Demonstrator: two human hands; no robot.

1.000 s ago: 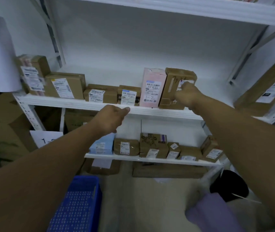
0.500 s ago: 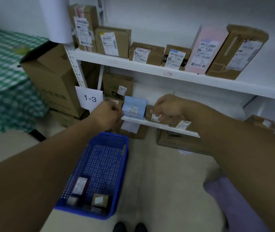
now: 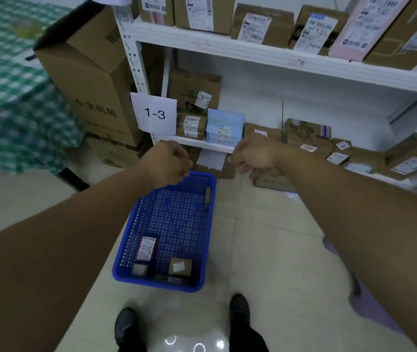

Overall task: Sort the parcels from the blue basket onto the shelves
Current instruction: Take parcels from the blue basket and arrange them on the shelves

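The blue basket (image 3: pixel 174 217) sits on the floor in front of my feet. Near its front end lie a dark parcel with a white label (image 3: pixel 147 248), a small brown box (image 3: pixel 180 267) and another small parcel (image 3: pixel 139 270). A thin brown parcel (image 3: pixel 208 195) leans against its right wall. My left hand (image 3: pixel 169 162) hovers over the basket's far left corner, fingers loosely curled, holding nothing. My right hand (image 3: pixel 254 157) hangs over the far right side, also empty with fingers drooping. Labelled parcels fill the middle shelf (image 3: pixel 253 50) and the low shelf (image 3: pixel 202 144).
A "1-3" sign (image 3: pixel 155 114) hangs on the shelf post. A tall cardboard box (image 3: pixel 88 74) stands left of the shelves, beside a green checked tablecloth (image 3: pixel 12 97). A flat box (image 3: pixel 270 182) lies under the low shelf. Something purple (image 3: pixel 369 308) lies on the floor at right.
My right hand left the brown box on the middle shelf. Both hands dropped from shelf height to just above the basket, and my view tilted down to the floor.
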